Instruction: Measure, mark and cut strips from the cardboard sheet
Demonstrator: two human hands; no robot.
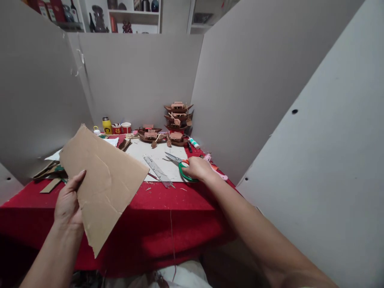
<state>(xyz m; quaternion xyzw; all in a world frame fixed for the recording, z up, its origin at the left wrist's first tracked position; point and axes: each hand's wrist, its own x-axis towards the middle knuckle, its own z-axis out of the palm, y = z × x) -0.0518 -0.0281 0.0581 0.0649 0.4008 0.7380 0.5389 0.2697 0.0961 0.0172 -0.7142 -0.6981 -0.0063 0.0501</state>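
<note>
- While our left hand [68, 202] grips the piece of cardboard [105, 172] by its left edge, our right hand [199, 169] is closed around the handles of the scissors [181, 170]; our two hands are well apart.
- We see the cardboard as a flat, plain tan sheet with several corners, held up at a slant in front of the left part of the table [180, 196], its lower point hanging past the front edge.
- Its face is matt and unprinted, with a few pale, wavering creases running across the middle and lower part; its left and lower edges look uneven, while the upper right edge runs fairly straight to a sharp corner.
- We hold the thumb against the face of the sheet, with most of the other fingers hidden behind it.
- The scissors have green and orange handles and grey metal blades pointing left and away from us; the blades seem to stand a little apart, though they are too small for us to be sure.
- Below the blades, a clear ruler [159, 171] lies slantwise across the white board [136, 154].
- Behind that, we see brown model boats [177, 107], some stacked, near a yellow bottle [107, 126] and red cups [126, 128].
</note>
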